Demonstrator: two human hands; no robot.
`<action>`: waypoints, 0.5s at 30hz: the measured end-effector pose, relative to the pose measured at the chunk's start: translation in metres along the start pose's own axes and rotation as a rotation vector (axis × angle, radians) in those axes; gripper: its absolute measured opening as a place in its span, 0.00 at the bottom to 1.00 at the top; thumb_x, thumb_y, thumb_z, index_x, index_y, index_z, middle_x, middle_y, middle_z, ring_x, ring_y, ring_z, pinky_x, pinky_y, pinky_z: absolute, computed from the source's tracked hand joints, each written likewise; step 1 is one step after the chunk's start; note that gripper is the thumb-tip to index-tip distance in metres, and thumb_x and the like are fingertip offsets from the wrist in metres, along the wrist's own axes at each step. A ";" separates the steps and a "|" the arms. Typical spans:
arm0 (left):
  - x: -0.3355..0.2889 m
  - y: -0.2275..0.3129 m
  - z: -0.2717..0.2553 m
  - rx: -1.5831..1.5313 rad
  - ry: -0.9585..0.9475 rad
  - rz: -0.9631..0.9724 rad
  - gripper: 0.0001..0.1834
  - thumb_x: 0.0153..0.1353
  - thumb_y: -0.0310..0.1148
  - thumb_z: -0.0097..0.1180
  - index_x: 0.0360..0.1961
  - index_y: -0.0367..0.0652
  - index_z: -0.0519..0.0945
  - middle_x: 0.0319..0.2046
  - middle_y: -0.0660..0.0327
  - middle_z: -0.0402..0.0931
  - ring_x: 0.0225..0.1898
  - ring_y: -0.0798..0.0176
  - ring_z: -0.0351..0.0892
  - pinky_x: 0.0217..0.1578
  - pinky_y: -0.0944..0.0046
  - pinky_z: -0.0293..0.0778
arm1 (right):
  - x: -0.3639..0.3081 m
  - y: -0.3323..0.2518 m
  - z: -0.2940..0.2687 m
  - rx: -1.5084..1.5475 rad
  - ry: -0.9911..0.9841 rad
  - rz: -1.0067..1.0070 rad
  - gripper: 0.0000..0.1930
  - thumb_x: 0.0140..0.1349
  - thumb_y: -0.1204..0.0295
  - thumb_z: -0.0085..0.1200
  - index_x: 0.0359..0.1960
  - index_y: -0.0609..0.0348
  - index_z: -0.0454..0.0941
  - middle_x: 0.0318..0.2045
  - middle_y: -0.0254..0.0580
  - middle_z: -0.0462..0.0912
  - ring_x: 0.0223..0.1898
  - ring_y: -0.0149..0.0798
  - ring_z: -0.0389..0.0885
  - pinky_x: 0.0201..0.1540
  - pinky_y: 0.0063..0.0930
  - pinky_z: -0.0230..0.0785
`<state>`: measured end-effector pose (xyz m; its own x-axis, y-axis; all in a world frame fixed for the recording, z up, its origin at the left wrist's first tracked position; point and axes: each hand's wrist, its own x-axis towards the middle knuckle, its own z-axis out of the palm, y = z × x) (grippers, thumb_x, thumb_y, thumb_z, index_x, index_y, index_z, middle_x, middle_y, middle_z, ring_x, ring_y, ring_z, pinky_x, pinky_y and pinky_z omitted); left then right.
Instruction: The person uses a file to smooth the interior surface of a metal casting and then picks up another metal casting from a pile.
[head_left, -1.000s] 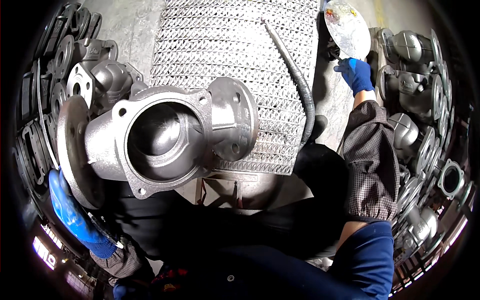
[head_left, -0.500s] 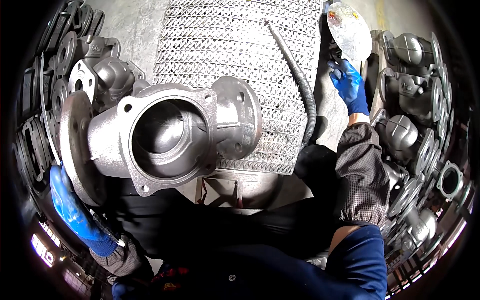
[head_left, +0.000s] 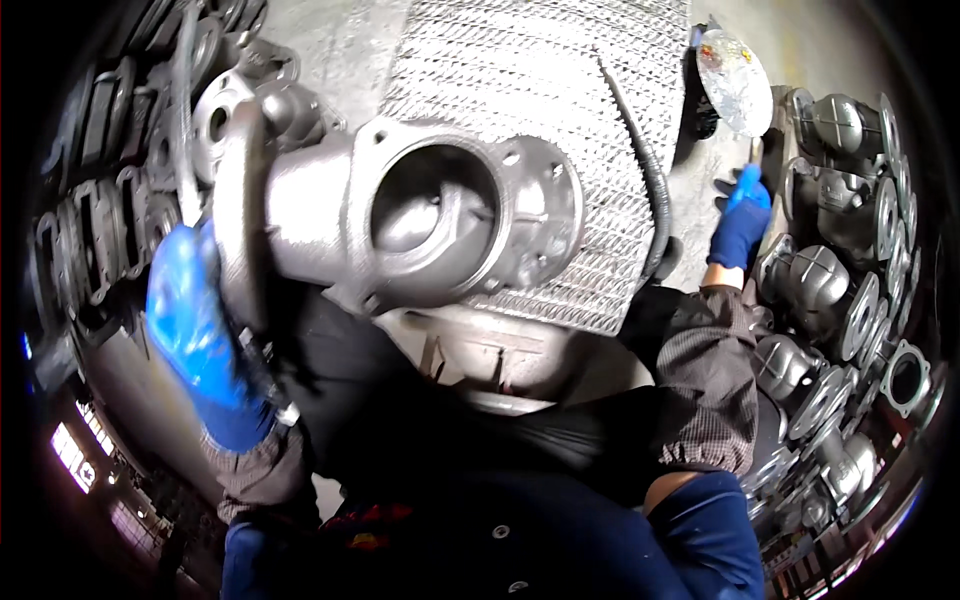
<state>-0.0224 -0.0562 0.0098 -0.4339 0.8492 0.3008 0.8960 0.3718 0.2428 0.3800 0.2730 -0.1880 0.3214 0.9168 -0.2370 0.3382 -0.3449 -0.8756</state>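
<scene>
A large grey cast-metal valve body [head_left: 355, 215] with a wide round opening and a flange at each end lies tilted in front of me, over the near left part of the ribbed metal sheet [head_left: 540, 70]. At its left flange [head_left: 240, 215], my blue-gloved left hand [head_left: 195, 325] presses round the outer side; some fingertips are hidden. To the right, my gloved right hand [head_left: 742, 222] has its fingers stretched out and thumb apart, at the near end of a short handle [head_left: 757, 150]. That handle belongs to a round, whitish disc [head_left: 735, 85] with red and yellow spots.
Rows of similar flanged castings [head_left: 820, 280] line the right side; more castings [head_left: 290, 110] and flat metal frames [head_left: 100, 240] stand at the left. A dark ribbed hose [head_left: 650, 170] lies along the sheet's right edge. A pale narrow strip [head_left: 185, 120] rises beyond my left hand.
The whole view has shifted and turned a little. My right hand has drawn back from the disc, and more of the handle shows. The valve body's left end has risen with my left hand.
</scene>
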 end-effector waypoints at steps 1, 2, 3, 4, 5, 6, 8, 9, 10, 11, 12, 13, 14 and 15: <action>0.005 0.013 -0.002 -0.118 0.025 -0.044 0.15 0.62 0.26 0.53 0.49 0.31 0.74 0.46 0.53 0.74 0.48 0.58 0.73 0.50 0.63 0.67 | -0.015 -0.009 0.000 0.067 0.035 -0.125 0.17 0.69 0.65 0.48 0.48 0.68 0.76 0.41 0.45 0.82 0.32 0.37 0.83 0.31 0.27 0.75; 0.008 0.024 -0.003 -0.231 0.048 -0.094 0.13 0.62 0.26 0.53 0.47 0.31 0.75 0.44 0.55 0.75 0.46 0.61 0.74 0.49 0.65 0.67 | -0.033 -0.026 0.011 0.071 0.012 -0.317 0.16 0.69 0.66 0.48 0.46 0.68 0.77 0.41 0.46 0.82 0.34 0.37 0.83 0.33 0.27 0.75; 0.016 0.036 0.004 -0.395 0.051 -0.124 0.12 0.63 0.27 0.54 0.45 0.31 0.76 0.42 0.57 0.76 0.44 0.64 0.74 0.47 0.67 0.68 | -0.049 -0.060 0.000 0.043 0.045 -0.529 0.15 0.68 0.66 0.49 0.45 0.67 0.78 0.40 0.46 0.82 0.35 0.37 0.83 0.35 0.27 0.75; 0.017 0.044 0.002 -0.498 0.046 -0.181 0.11 0.63 0.28 0.54 0.43 0.31 0.77 0.40 0.59 0.77 0.42 0.66 0.75 0.45 0.69 0.68 | -0.083 -0.092 0.016 0.137 -0.067 -0.649 0.14 0.67 0.68 0.51 0.45 0.66 0.79 0.37 0.44 0.83 0.34 0.33 0.82 0.36 0.25 0.74; 0.017 0.050 0.001 -0.625 0.037 -0.239 0.10 0.64 0.28 0.55 0.41 0.31 0.78 0.37 0.61 0.78 0.40 0.69 0.75 0.44 0.71 0.69 | -0.107 -0.116 0.026 0.131 -0.132 -0.860 0.13 0.67 0.68 0.51 0.46 0.65 0.79 0.37 0.43 0.83 0.34 0.31 0.81 0.36 0.24 0.73; 0.016 0.053 0.003 -0.748 0.024 -0.304 0.10 0.64 0.29 0.55 0.39 0.31 0.79 0.35 0.63 0.79 0.38 0.72 0.76 0.42 0.73 0.69 | -0.133 -0.142 0.039 0.139 -0.213 -1.071 0.14 0.66 0.68 0.51 0.47 0.64 0.79 0.37 0.42 0.83 0.34 0.29 0.80 0.37 0.22 0.73; 0.009 0.059 0.002 -1.060 0.022 -0.418 0.10 0.63 0.29 0.57 0.41 0.32 0.78 0.34 0.62 0.78 0.35 0.72 0.76 0.37 0.73 0.72 | -0.194 -0.182 0.053 -0.070 -0.423 -1.240 0.16 0.66 0.70 0.49 0.50 0.69 0.76 0.44 0.47 0.81 0.43 0.36 0.80 0.46 0.25 0.71; 0.007 0.064 -0.002 -1.127 -0.025 -0.466 0.10 0.62 0.28 0.57 0.42 0.32 0.77 0.33 0.63 0.78 0.33 0.72 0.76 0.34 0.73 0.72 | -0.223 -0.201 0.059 -0.163 -0.533 -1.322 0.17 0.66 0.71 0.48 0.51 0.71 0.75 0.48 0.50 0.81 0.48 0.39 0.79 0.50 0.26 0.71; 0.005 0.073 0.000 -1.219 0.005 -0.468 0.09 0.62 0.28 0.57 0.40 0.33 0.77 0.31 0.64 0.77 0.29 0.75 0.74 0.31 0.74 0.71 | -0.246 -0.208 0.064 -0.311 -0.606 -1.401 0.17 0.66 0.70 0.48 0.51 0.71 0.75 0.47 0.49 0.81 0.47 0.39 0.79 0.49 0.25 0.71; 0.004 0.078 0.002 -1.307 0.037 -0.467 0.07 0.62 0.27 0.57 0.37 0.33 0.76 0.28 0.66 0.76 0.26 0.77 0.71 0.27 0.75 0.69 | -0.260 -0.209 0.069 -0.403 -0.655 -1.461 0.16 0.66 0.70 0.48 0.51 0.71 0.75 0.47 0.49 0.81 0.47 0.38 0.79 0.48 0.25 0.71; -0.001 0.067 0.008 -1.099 0.043 -0.265 0.06 0.63 0.28 0.55 0.32 0.35 0.74 0.24 0.68 0.73 0.23 0.78 0.67 0.24 0.74 0.67 | -0.273 -0.209 0.076 -0.494 -0.675 -1.502 0.16 0.66 0.70 0.48 0.51 0.70 0.75 0.46 0.49 0.81 0.46 0.38 0.79 0.48 0.24 0.71; -0.002 0.071 0.013 -1.083 0.061 -0.287 0.06 0.62 0.26 0.53 0.30 0.35 0.73 0.21 0.66 0.71 0.22 0.77 0.66 0.23 0.72 0.66 | -0.282 -0.206 0.084 -0.576 -0.685 -1.533 0.16 0.66 0.70 0.48 0.50 0.70 0.75 0.46 0.49 0.81 0.45 0.37 0.79 0.47 0.24 0.71; -0.005 0.072 0.020 -1.052 0.068 -0.230 0.05 0.63 0.27 0.50 0.34 0.34 0.74 0.24 0.67 0.71 0.25 0.77 0.66 0.25 0.73 0.65 | -0.289 -0.205 0.090 -0.627 -0.684 -1.555 0.16 0.66 0.70 0.48 0.50 0.70 0.75 0.45 0.49 0.81 0.44 0.37 0.79 0.46 0.23 0.71; -0.007 0.074 0.023 -1.020 0.074 -0.173 0.08 0.65 0.27 0.47 0.39 0.34 0.75 0.28 0.68 0.71 0.28 0.78 0.66 0.27 0.74 0.64 | -0.294 -0.204 0.091 -0.646 -0.673 -1.555 0.16 0.66 0.70 0.48 0.50 0.69 0.75 0.45 0.49 0.81 0.43 0.36 0.79 0.45 0.23 0.71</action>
<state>0.0488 -0.0257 0.0042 -0.5848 0.7764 0.2350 0.3299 -0.0371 0.9433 0.1357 0.0924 0.0219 -0.9066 0.3034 0.2934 0.2535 0.9472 -0.1962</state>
